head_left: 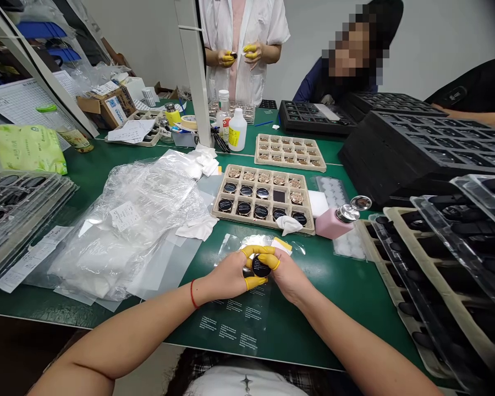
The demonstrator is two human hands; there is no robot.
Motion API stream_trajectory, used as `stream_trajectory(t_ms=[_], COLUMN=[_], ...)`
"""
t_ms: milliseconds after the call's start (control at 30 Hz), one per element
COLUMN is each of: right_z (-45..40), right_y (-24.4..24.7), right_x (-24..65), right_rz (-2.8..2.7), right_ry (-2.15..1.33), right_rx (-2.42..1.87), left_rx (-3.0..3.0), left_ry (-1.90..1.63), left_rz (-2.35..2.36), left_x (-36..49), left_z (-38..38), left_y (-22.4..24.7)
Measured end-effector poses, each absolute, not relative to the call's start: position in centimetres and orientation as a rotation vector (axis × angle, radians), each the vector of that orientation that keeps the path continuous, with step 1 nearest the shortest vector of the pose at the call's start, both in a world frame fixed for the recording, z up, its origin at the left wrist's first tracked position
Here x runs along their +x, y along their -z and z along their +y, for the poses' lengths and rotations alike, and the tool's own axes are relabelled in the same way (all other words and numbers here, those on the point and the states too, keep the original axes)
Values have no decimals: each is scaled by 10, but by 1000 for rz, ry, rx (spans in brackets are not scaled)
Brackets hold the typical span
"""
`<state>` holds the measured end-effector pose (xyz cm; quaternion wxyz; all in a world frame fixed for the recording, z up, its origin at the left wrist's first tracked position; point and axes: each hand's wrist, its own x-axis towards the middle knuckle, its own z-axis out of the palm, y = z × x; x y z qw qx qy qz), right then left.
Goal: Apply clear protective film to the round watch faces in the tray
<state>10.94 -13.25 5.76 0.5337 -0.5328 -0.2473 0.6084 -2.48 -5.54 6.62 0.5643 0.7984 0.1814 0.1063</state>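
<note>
Nearest: white shirt front (247, 386) at bottom edge, then both bare forearms coming in from the lower corners. Left hand (226, 276) has a red string (192, 294) at the wrist; right hand (287, 276) is opposite it. Yellow finger cots (253, 251) cover several fingertips.

Grip: hands together, clamped from both sides on a round black disc (260, 267). Disc sits between them at frame centre, roughly level with both hands, maybe slightly nearer the right palm. It is round, so no long axis to report. Dark face tilts up toward the camera, edge partly hidden by fingers. Cannot tell if it touches the surface below.

Below the hands: clear film (235, 324) with white printed text, on a green bench mat (338, 297). Small yellow-and-white label (281, 245) lies just past the fingertips.

Further out: beige tray (264, 171) with rows of round black and gold pieces, white wipe (289, 224) on its near corner. Pink dispenser bottle (334, 223) with steel pump sits right of it. Plastic bags (127, 236) lie left, black foam trays (416, 148) right. Across the bench, a co-worker's cotted hands (239, 55) hold a small item.
</note>
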Motion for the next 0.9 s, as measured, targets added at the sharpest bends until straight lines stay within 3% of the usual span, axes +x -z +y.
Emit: stream_trajectory(t_ms=[900], right_z=[-136], right_y=[-60], right_x=[113], right_rz=[-614], right_ry=[-1329], right_rx=[-1288], left_rx=[1880], left_ry=[-340], left_rz=[459], left_x=[-25], left_z=[-54], left_y=[-63])
